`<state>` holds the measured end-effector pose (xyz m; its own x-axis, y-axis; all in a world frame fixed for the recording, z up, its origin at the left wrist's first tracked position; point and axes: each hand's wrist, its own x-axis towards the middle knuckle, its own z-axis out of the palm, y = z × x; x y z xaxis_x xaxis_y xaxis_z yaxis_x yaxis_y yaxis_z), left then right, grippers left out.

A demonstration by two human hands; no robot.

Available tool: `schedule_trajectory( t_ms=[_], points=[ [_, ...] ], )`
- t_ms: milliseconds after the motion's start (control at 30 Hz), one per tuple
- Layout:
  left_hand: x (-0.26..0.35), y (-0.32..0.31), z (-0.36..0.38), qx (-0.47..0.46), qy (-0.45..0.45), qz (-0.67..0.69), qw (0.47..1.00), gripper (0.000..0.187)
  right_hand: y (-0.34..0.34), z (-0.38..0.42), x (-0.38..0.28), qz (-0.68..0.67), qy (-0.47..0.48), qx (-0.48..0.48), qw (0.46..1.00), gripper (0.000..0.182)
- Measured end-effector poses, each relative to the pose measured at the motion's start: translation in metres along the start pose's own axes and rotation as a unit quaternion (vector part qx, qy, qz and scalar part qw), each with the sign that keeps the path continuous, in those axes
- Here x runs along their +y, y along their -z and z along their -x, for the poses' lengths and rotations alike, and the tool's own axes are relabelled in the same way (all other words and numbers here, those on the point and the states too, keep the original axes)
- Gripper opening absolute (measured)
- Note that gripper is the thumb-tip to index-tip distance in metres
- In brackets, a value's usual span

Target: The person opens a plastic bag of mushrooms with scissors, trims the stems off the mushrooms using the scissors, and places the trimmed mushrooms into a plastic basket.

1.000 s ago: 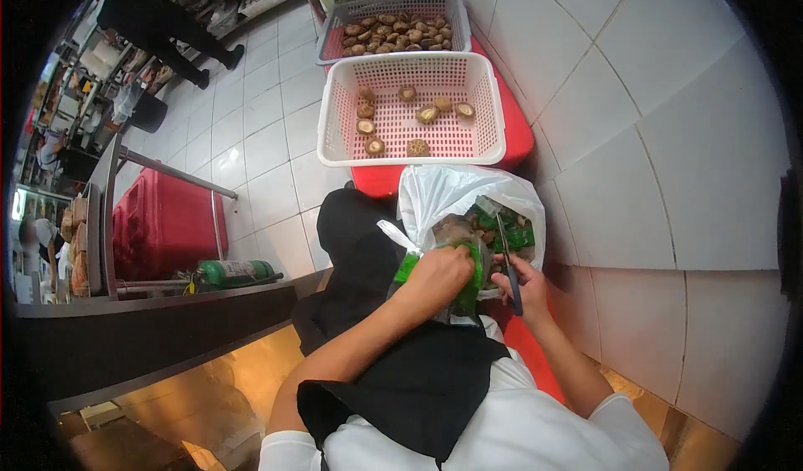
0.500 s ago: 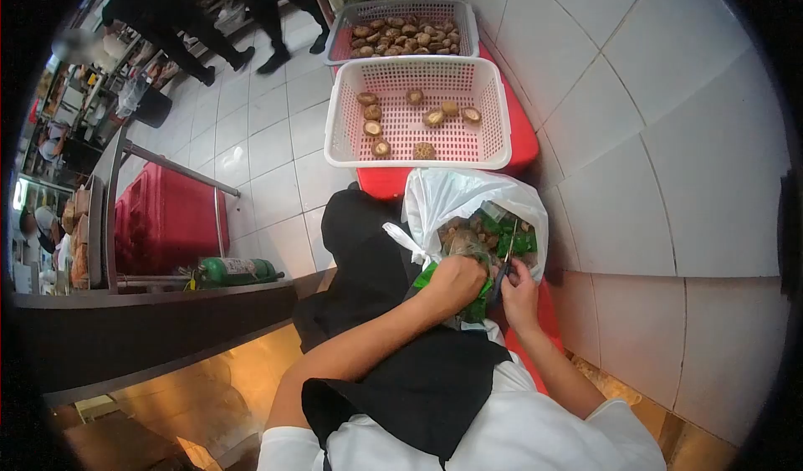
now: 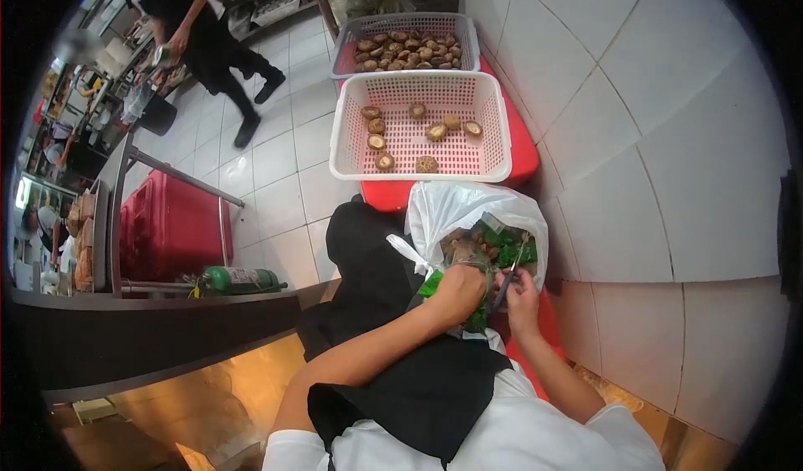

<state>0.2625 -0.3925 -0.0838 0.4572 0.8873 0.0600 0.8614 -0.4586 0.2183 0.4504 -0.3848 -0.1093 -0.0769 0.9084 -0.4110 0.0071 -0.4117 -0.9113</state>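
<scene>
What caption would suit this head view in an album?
Left hand holds a green packet over a white bag; right hand works scissors beside mushroom baskets.

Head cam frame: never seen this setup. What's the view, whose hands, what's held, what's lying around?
There is no machine here: a camera worn on a person's head looks forward and down, with a fisheye lens that bends the edges. The two bare arms coming in from the bottom are the wearer's own. The left hand grips a green packet at the mouth of a white plastic bag in the lap. The right hand holds scissors against it. Ahead, on a red surface, a white basket holds a few mushrooms, and a grey basket behind holds many more. At top left, another person walks across the tiled floor.
</scene>
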Motion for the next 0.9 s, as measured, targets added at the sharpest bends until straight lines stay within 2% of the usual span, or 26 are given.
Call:
schedule_trajectory(
  t_ms=[33, 100, 167, 233, 300, 400, 500, 600, 733, 900],
  points=[
    [0.000, -0.002, -0.001, 0.003, 0.002, 0.003, 1.000, 0.010, 0.005, -0.003, 0.004, 0.055, 0.014, 0.013, 0.998, 0.037],
    [-0.002, -0.004, 0.003, 0.077, -0.018, 0.022, 0.997, 0.009, 0.009, -0.007, 0.007, 0.165, 0.040, 0.037, 0.985, 0.039],
    [-0.006, -0.005, 0.006, 0.123, -0.036, 0.034, 0.991, 0.008, 0.008, -0.007, 0.005, 0.191, 0.040, 0.043, 0.980, 0.043],
    [-0.009, -0.001, 0.007, 0.140, -0.056, 0.040, 0.988, 0.009, 0.004, -0.004, -0.001, 0.219, 0.046, 0.045, 0.974, 0.044],
    [-0.009, 0.008, 0.010, 0.084, -0.054, 0.072, 0.992, 0.009, -0.003, -0.001, -0.005, 0.250, 0.057, 0.042, 0.966, 0.043],
    [-0.008, 0.020, 0.013, 0.052, -0.046, 0.090, 0.993, 0.009, -0.007, -0.001, -0.010, 0.046, -0.045, 0.001, 0.998, 0.041],
    [-0.009, 0.022, 0.013, 0.053, -0.041, 0.080, 0.995, 0.008, -0.006, 0.003, -0.027, -0.116, -0.092, -0.005, 0.989, 0.041],
    [-0.011, 0.021, 0.012, 0.042, -0.033, 0.093, 0.994, 0.009, -0.006, 0.005, -0.035, -0.179, -0.109, -0.029, 0.977, 0.042],
    [-0.014, 0.022, 0.018, 0.055, -0.008, 0.122, 0.991, 0.017, -0.008, 0.002, -0.041, -0.155, -0.105, -0.035, 0.982, 0.041],
    [-0.014, 0.037, 0.018, 0.087, 0.025, 0.243, 0.966, 0.021, -0.011, -0.001, -0.033, -0.051, -0.082, -0.045, 0.994, 0.041]
  ],
)
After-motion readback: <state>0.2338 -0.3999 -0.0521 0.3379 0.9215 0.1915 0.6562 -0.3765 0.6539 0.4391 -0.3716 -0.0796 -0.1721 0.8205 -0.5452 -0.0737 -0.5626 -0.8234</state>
